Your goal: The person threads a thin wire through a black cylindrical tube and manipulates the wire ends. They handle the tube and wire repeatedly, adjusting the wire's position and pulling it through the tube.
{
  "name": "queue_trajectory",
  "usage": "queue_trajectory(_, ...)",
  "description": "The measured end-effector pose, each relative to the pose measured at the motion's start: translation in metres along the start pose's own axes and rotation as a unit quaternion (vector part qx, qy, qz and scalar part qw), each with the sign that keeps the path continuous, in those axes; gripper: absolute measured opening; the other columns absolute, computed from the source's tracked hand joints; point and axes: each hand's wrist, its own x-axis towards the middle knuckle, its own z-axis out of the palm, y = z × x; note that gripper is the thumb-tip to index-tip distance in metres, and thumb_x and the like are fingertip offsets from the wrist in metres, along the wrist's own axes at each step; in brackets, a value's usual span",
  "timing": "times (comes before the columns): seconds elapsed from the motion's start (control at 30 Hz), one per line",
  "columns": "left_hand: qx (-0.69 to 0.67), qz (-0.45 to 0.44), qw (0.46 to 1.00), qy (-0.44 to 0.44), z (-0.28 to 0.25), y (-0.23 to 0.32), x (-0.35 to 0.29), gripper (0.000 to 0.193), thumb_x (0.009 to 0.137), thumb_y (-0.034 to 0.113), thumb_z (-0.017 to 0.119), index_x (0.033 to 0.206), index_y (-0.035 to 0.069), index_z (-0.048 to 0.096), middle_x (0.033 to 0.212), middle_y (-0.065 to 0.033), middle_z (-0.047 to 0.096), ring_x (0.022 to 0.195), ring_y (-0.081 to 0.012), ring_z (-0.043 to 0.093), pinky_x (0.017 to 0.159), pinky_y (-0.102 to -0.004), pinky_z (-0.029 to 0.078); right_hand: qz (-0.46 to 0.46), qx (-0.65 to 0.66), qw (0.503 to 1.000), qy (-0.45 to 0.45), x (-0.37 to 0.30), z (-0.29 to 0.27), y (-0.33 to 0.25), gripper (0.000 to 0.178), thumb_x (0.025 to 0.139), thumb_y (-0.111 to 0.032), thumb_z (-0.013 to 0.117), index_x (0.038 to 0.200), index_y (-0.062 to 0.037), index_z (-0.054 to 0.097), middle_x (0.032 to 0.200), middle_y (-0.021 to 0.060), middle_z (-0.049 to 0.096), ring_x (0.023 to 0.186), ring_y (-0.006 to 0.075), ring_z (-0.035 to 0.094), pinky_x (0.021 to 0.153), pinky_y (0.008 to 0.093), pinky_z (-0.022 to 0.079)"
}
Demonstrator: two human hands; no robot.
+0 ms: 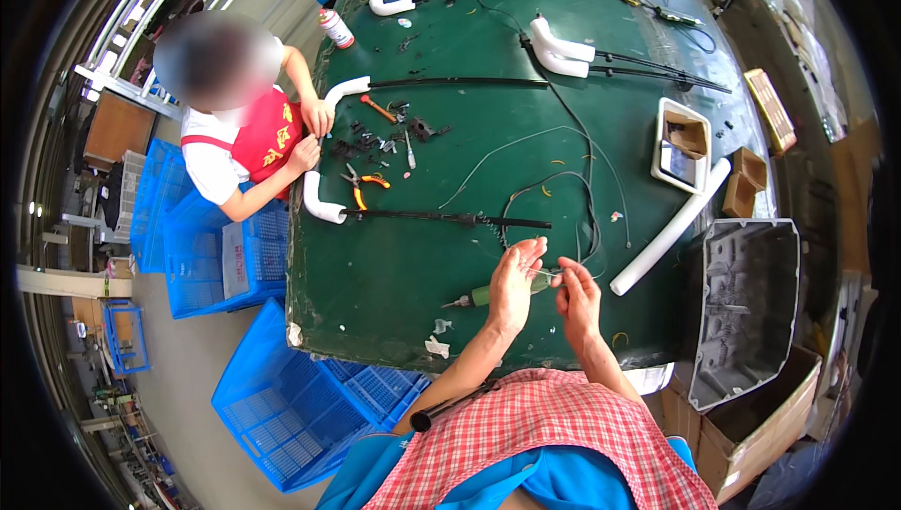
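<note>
Two hands meet above the green tabletop (394,266): the left hand (514,287) and right hand (576,296) pinch a thin grey wire (526,193) between their fingertips, a green-handled screwdriver (481,297) lying just beneath. At two o'clock lies a white tube (668,230); at eleven o'clock, orange-handled pliers (361,183) near a co-worker's hands (310,139).

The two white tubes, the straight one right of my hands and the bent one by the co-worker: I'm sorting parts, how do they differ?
The straight white tube has no bend; the bent white tube curves like an elbow. The straight one lies bare and slanted near the grey tray; the bent one has a black rod running from its end. Both are white and lie on the green table.
</note>
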Motion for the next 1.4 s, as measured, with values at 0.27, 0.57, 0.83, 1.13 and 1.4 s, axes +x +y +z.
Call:
queue_trajectory(0.27, 0.140, -0.160, 0.968, -0.131, -0.002, 0.019, -0.013, 0.051, 0.099, 0.039, 0.050, 0.138, 0.007, 0.044, 0.138, -0.0149, 0.048, 0.117, -0.0245, 0.056, 0.098, -0.0362, 0.045, -0.217, -0.173, 0.959, 0.053, 0.011, -0.050, -0.073, 0.022, 0.100, -0.012, 0.048, 0.116, -0.0052, 0.061, 0.071, -0.0010, 0.057, 0.048, 0.0008, 0.034, 0.043, 0.0169, 0.026)
queue_trajectory(0.57, 0.316, 0.052, 0.945, -0.072, -0.024, 0.027, 0.000, 0.027, 0.098, 0.016, 0.052, 0.121, 0.004, 0.060, 0.092, -0.0045, 0.065, 0.085, -0.0104, 0.060, 0.082, -0.0260, 0.049, -0.335, -0.252, 0.906, 0.054, 0.006, -0.063, -0.150, 0.023, 0.100, -0.011, 0.046, 0.117, -0.0070, 0.061, 0.069, -0.0019, 0.056, 0.050, 0.0002, 0.032, 0.044, 0.0169, 0.024)
queue_trajectory(0.83, 0.364, 0.090, 0.925, -0.064, -0.038, 0.031, 0.001, 0.026, 0.100, 0.018, 0.047, 0.119, 0.006, 0.061, 0.077, 0.0038, 0.044, 0.072, -0.0066, 0.041, 0.065, -0.0220, 0.035, -0.392, -0.324, 0.861, 0.005, -0.035, -0.018, -0.216, 0.024, 0.100, -0.014, 0.047, 0.115, -0.0082, 0.064, 0.068, -0.0006, 0.056, 0.051, 0.0012, 0.035, 0.047, 0.0178, 0.027)
queue_trajectory(1.13, 0.347, 0.156, 0.916, -0.126, -0.043, 0.038, 0.000, 0.023, 0.097, 0.016, 0.055, 0.118, 0.006, 0.062, 0.097, -0.0001, 0.062, 0.090, -0.0068, 0.052, 0.082, -0.0221, 0.041, -0.403, -0.378, 0.830, -0.081, -0.071, 0.030, -0.234, 0.023, 0.100, -0.013, 0.048, 0.116, -0.0061, 0.063, 0.071, 0.0007, 0.056, 0.063, 0.0050, 0.048, 0.053, 0.0197, 0.034)
queue_trajectory(1.4, 0.318, 0.154, 0.927, -0.124, -0.032, 0.047, -0.009, 0.017, 0.094, 0.009, 0.057, 0.110, 0.005, 0.064, 0.103, -0.0029, 0.067, 0.103, -0.0111, 0.058, 0.094, -0.0269, 0.043, -0.373, -0.400, 0.826, -0.135, -0.073, 0.049, -0.220, 0.023, 0.101, -0.013, 0.046, 0.117, -0.0045, 0.061, 0.069, 0.0006, 0.056, 0.059, 0.0041, 0.046, 0.052, 0.0207, 0.035)
